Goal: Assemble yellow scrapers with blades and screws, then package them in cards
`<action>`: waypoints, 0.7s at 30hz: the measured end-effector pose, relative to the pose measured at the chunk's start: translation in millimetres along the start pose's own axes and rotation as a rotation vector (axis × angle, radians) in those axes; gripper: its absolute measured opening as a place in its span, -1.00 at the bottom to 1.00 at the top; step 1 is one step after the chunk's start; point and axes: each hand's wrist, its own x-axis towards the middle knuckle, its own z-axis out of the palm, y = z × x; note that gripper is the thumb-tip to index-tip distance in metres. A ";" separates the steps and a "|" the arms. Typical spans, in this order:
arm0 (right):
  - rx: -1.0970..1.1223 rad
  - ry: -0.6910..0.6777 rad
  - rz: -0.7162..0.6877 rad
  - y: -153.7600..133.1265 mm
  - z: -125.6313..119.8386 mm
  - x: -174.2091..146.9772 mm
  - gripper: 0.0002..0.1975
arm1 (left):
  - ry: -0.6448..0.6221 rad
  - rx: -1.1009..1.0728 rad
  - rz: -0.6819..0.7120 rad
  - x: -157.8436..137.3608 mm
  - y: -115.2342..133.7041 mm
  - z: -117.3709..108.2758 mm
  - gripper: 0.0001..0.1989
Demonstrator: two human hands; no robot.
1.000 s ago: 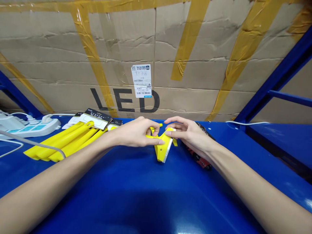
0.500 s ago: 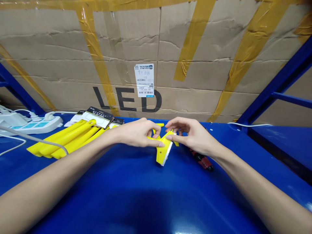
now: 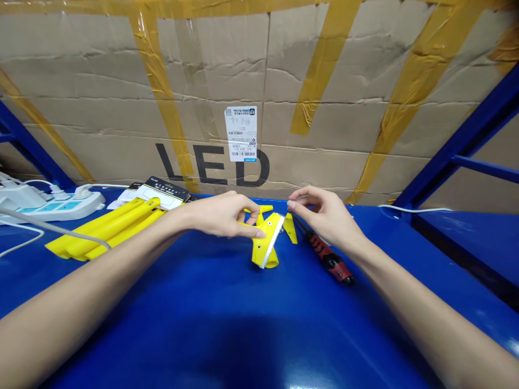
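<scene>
A yellow scraper head (image 3: 266, 237) with a pale straight blade edge and small holes is pinched between thumb and fingers of my left hand (image 3: 227, 216), just above the blue surface. Behind and under it lie other yellow pieces, partly hidden; one small yellow plate (image 3: 290, 228) rests just to its right. My right hand (image 3: 324, 213) is apart from the scraper head, with thumb and fingertips brought together; whatever is between them is too small to make out. Below that hand lies a red and black screwdriver (image 3: 330, 260), its shaft pointing toward the yellow pieces.
Several yellow handles (image 3: 105, 224) and black-and-white packaging cards (image 3: 162, 190) lie at the left. Beyond them is a white power strip (image 3: 68, 208) with cables. A taped cardboard box (image 3: 324, 162) walls off the back; blue frame posts (image 3: 454, 146) stand at both sides.
My right hand has drawn off the scraper head, moving slightly right and up. The scraper head has turned and shifted slightly left in my left hand, and the screwdriver shows more fully.
</scene>
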 end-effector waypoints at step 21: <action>-0.819 -0.322 0.001 -10.0 37.5 40.7 -0.79 | -0.054 -0.062 -0.109 -9.5 -18.3 -12.6 -0.57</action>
